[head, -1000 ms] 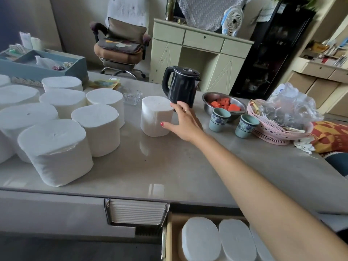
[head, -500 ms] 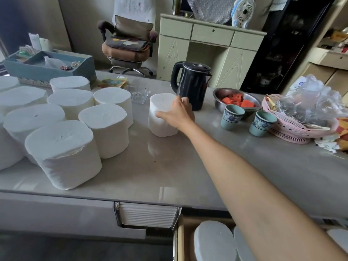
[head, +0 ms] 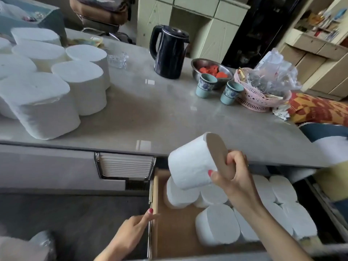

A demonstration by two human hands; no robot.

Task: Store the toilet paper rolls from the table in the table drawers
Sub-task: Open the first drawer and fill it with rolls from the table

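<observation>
My right hand (head: 232, 178) grips a white toilet paper roll (head: 190, 163), tilted on its side, in the air over the open wooden drawer (head: 174, 223) just below the table's front edge. Several rolls (head: 218, 225) stand inside the drawer, filling its middle and right; bare wood shows at its left front. My left hand (head: 135, 227) rests on the drawer's left side rail, fingers extended. Several more rolls (head: 81, 85) stand grouped on the grey table (head: 160, 113) at the left.
On the table's far side stand a black kettle (head: 169, 51), a steel bowl of red pieces (head: 209, 69), two small cups (head: 205, 87) and a pink basket (head: 258, 97) with plastic bags. A glass dish (head: 116, 58) sits by the rolls. A closed drawer front with a ribbed handle (head: 125, 166) lies left of the open drawer.
My right hand took the lone roll beside the kettle, lifted it off the table and brought it down over the open drawer. My left hand has come into view on the drawer's side.
</observation>
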